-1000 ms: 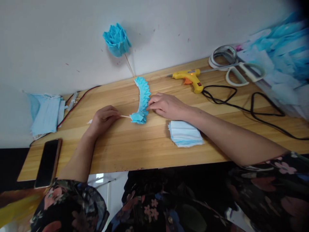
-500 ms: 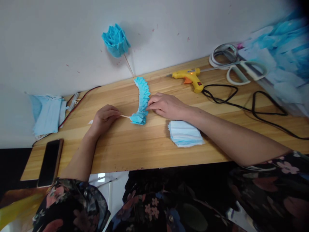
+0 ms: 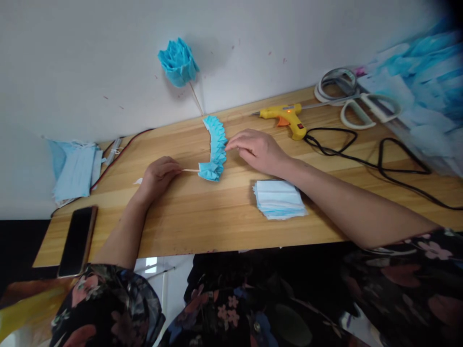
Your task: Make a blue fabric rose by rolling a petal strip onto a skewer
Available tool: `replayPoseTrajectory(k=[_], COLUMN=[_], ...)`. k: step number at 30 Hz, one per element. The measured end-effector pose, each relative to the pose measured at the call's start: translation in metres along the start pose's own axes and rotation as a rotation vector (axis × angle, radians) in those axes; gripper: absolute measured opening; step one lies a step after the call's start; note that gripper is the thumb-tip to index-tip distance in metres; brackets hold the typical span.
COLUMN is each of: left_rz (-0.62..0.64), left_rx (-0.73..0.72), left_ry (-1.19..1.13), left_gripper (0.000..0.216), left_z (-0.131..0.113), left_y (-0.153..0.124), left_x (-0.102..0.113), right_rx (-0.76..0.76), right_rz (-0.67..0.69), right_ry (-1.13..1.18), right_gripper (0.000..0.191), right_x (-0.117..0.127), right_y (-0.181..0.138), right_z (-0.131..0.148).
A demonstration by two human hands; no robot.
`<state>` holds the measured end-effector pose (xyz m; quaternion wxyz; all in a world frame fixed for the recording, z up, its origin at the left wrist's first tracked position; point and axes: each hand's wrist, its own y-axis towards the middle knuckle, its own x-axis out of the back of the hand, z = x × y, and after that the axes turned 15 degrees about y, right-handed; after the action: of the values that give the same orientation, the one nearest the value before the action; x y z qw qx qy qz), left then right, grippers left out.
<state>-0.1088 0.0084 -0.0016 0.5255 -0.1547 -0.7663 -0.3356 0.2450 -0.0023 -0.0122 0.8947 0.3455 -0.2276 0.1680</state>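
My left hand (image 3: 161,176) is closed around a thin wooden stick (image 3: 190,170). At the stick's right end a pleated blue strip (image 3: 217,140) is bunched into a small ruffle, and the rest of it curves away toward the wall. My right hand (image 3: 257,149) is beside the strip's right edge, fingertips close to its pointed folds; whether they touch it I cannot tell. Its fingers are bent and partly apart, with nothing visible in them. A finished blue flower (image 3: 179,62) on a stick leans against the wall behind the strip.
Folded white-blue sheets (image 3: 278,198) lie stacked below my right wrist. A yellow glue gun (image 3: 285,118) with a black cord, white-handled scissors (image 3: 371,111) and tape rolls (image 3: 336,84) are at the right, by a bin of blue scraps (image 3: 427,72). Face masks (image 3: 74,168) and a phone (image 3: 77,241) lie left.
My right hand has drawn slightly up and right from the strip's folds. The stick and bunched end have shifted a little. My left hand keeps its hold.
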Motion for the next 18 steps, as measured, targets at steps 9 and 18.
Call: replayPoseTrajectory(k=[9,18], left_rz=[-0.002,0.005], left_rx=[-0.015,-0.03], left_ry=[0.009,0.026], left_gripper=[0.019,0.022], left_z=[0.0018,0.0053], left_y=[-0.0003,-0.0011], left_x=[0.0005,0.0056], right_rx=[-0.091,-0.105], right_rz=[0.006,0.049], right_ry=[-0.021,-0.011], right_gripper=[0.04,0.04], right_x=[0.0003,0.0023], right_y=[-0.001,-0.0008], right_z=[-0.0014,0.0007])
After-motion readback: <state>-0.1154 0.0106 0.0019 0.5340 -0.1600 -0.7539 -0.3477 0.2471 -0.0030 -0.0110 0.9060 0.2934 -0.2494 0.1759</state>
